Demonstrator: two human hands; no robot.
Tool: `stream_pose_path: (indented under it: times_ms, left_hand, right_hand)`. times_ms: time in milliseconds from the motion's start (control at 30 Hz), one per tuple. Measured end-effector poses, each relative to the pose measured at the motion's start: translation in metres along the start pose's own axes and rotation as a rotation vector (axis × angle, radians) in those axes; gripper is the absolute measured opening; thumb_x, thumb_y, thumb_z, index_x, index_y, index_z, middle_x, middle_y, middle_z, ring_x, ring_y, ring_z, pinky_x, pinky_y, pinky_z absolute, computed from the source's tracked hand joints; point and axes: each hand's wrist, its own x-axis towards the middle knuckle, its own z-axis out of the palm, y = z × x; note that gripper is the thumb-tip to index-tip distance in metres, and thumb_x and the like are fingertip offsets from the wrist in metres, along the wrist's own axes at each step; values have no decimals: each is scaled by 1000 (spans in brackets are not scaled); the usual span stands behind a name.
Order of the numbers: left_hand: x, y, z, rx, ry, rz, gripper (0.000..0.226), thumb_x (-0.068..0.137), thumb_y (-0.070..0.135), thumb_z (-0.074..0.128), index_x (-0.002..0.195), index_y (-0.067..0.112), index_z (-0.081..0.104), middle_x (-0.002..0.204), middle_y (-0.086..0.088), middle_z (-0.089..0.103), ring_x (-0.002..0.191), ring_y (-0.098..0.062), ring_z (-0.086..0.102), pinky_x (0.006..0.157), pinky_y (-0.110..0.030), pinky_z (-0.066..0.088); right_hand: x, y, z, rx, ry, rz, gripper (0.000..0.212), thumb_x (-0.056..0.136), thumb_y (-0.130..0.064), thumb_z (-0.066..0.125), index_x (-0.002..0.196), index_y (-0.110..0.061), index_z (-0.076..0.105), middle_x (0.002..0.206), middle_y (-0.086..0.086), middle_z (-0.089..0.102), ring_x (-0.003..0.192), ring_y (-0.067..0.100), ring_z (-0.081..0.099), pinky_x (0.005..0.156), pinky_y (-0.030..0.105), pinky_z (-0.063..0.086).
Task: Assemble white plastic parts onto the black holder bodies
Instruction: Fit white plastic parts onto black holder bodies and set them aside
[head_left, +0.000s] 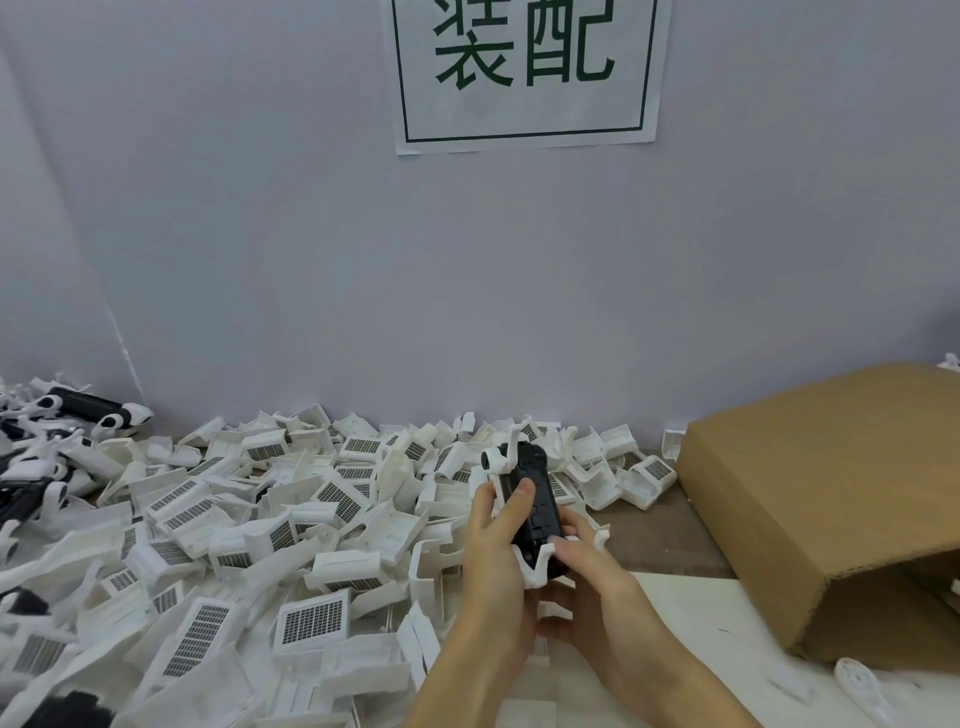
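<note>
- The left hand (493, 540) is curled round a black holder (535, 499), with its thumb lying across the black front.
- The right hand (597, 587) holds the low end of the same holder, and its fingers pinch a white part (535, 569) that sits there.
- Another white part (501, 460) is on the top end of the holder. It has a round end that points left.
- The holder is up off the table, tilted, with its top end leaning away from the person. It is in the middle of the view, a bit to the right.
- A big pile (249, 525) of loose white parts covers the table on the left and behind the hands. Many of them have a little gray grid on one face.
- At the far left lie some done holders (88, 410), black with white ends.
- A brown box (810, 499) lies on its side at the right, with its open end toward the person.
- One white part (857, 683) lies near the front of the box.
- A bare bit of the table (670, 540) shows between the hands and the box.
- A gray wall (467, 286) stands behind it all, with a white sign (524, 73) with green writing stuck high up.
</note>
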Motion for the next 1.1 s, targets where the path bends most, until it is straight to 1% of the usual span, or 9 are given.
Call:
stream_pose_path:
  times_ms: [133, 367, 533, 633, 767, 867, 933, 1033, 1100]
  left_hand:
    - [1, -2, 1, -13, 29, -11, 19, 95, 22, 62, 111, 12, 66, 91, -18, 68, 85, -36, 64, 81, -48, 47]
    - [0, -3, 0, -18, 38, -24, 18, 94, 26, 62, 106, 12, 65, 83, -13, 68, 75, -31, 65, 64, -37, 50]
    - [-1, 0, 1, -48, 41, -49, 21, 92, 26, 64, 103, 9, 63, 86, -17, 66, 73, -31, 64, 64, -37, 51]
    - [-1, 0, 1, -53, 26, -42, 22, 92, 25, 64, 107, 9, 63, 88, -19, 66, 74, -31, 64, 66, -39, 51]
    - [0, -2, 2, -36, 3, -26, 19, 95, 22, 62, 110, 11, 64, 87, -16, 69, 71, -29, 67, 69, -40, 52]
    - [-1, -1, 1, -36, -2, -35, 15, 95, 24, 62, 106, 14, 65, 83, -11, 70, 69, -27, 68, 67, -40, 53]
    - [-1, -1, 1, -32, 2, -35, 14, 96, 24, 62, 105, 14, 65, 82, -11, 70, 71, -28, 67, 68, -40, 52]
    - [-1, -1, 1, -27, 13, -31, 13, 96, 23, 61, 104, 13, 64, 82, -11, 68, 72, -28, 65, 69, -40, 50]
    - [0, -2, 2, -25, 19, -36, 15, 96, 23, 61, 106, 12, 63, 82, -12, 68, 73, -30, 64, 68, -40, 50]
  right_hand:
    - [0, -1, 2, 7, 18, 11, 33, 100, -13, 49, 125, -31, 59, 98, 2, 76, 81, 18, 67, 68, 36, 49]
    - [-1, -2, 1, 29, -18, 22, 38, 94, -11, 48, 124, -31, 62, 99, 0, 75, 75, 12, 69, 61, 31, 50]
    - [-2, -2, -2, -9, -59, 7, 56, 68, -22, 55, 123, -31, 61, 107, 3, 75, 79, 13, 71, 60, 30, 53]
    - [0, -1, -2, -21, -34, 12, 51, 74, -19, 56, 122, -34, 61, 112, 5, 74, 86, 17, 70, 64, 33, 53]
    - [0, -2, 1, -94, 22, -5, 39, 82, -24, 56, 113, -45, 62, 105, 0, 75, 82, 12, 69, 63, 30, 51]
    - [0, 0, 1, -155, 56, -11, 35, 91, -26, 53, 115, -51, 58, 107, -2, 75, 91, 17, 67, 67, 33, 50]
    - [-1, -1, 1, -140, 42, -8, 35, 91, -27, 54, 118, -50, 58, 109, -1, 74, 94, 19, 67, 71, 35, 51]
    - [-2, -3, 3, -94, 29, -7, 44, 77, -40, 58, 120, -43, 61, 106, -2, 75, 86, 14, 68, 67, 33, 50]
    - [-1, -2, 2, -92, 34, -15, 40, 84, -32, 60, 123, -39, 60, 104, -2, 76, 85, 14, 70, 67, 34, 51]
